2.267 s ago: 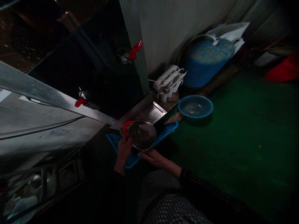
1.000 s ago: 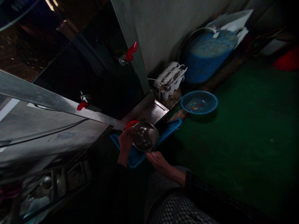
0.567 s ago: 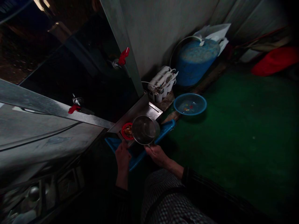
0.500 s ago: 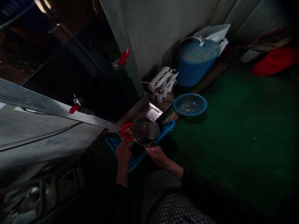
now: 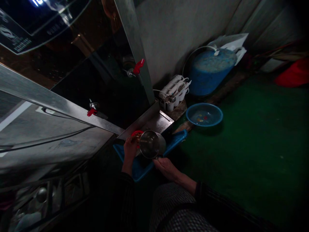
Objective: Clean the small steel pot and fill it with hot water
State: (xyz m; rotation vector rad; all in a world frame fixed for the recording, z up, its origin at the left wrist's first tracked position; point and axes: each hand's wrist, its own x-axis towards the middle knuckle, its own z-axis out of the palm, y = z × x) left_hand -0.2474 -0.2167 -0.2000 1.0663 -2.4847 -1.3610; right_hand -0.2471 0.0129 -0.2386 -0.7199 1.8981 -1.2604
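Observation:
My right hand point(image 5: 167, 168) is closed round the handle of a metal saucepan point(image 5: 151, 145), whose open mouth is tilted toward the left. Close against the pan's left side sits a small red bowl point(image 5: 137, 132) with brownish bits in it, partly covered by the pan and by my left hand. My left hand point(image 5: 130, 148) reaches over the bowl's near edge with fingers curled at the bits; what they hold is too dark to name. Beneath both hands lies a blue tray point(image 5: 141, 174), under a metal drip shelf point(image 5: 158, 124).
Two red-handled taps, the right one point(image 5: 138, 66) higher in view, jut from a dark glossy cabinet point(image 5: 116, 96). A white filter unit point(image 5: 175, 91), a blue drum point(image 5: 205, 74) and a blue basin point(image 5: 204, 115) stand to the right on green floor. Racked utensils point(image 5: 41, 195) show lower left.
My left hand has moved up over the red bowl, its fingers now at the contents. The pan has tipped further toward the left. The whole view has shifted slightly.

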